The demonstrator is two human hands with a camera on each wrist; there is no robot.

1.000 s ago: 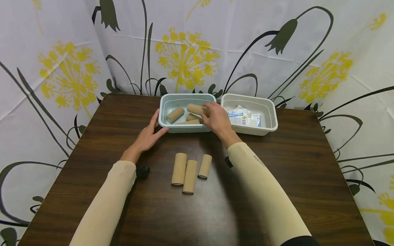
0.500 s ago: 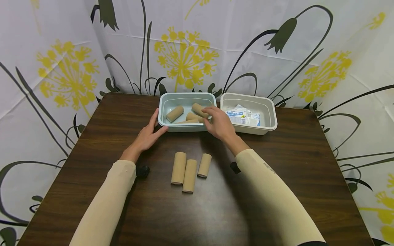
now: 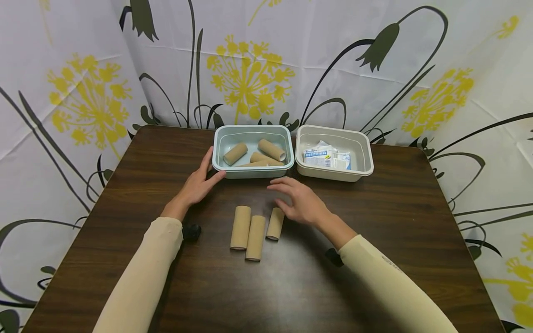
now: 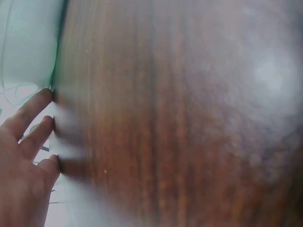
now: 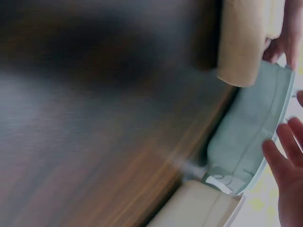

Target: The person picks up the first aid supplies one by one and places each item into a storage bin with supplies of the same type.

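Left hand (image 3: 195, 187) spreads at the blue bin's (image 3: 255, 173) eight o'clock, seemingly steadying it; right hand (image 3: 301, 203), empty and relaxed, hovers at five; three tubes (image 3: 240, 227) lie at six, perhaps for easy reach

Dark wood-grain table (image 3: 399, 212), three cardboard tubes (image 3: 255, 238) on it, pale-blue tub (image 3: 250, 173), cream tub (image 3: 326, 173) just beside.

White floral curtain (image 3: 325, 51) behind brown table (image 3: 287, 282)
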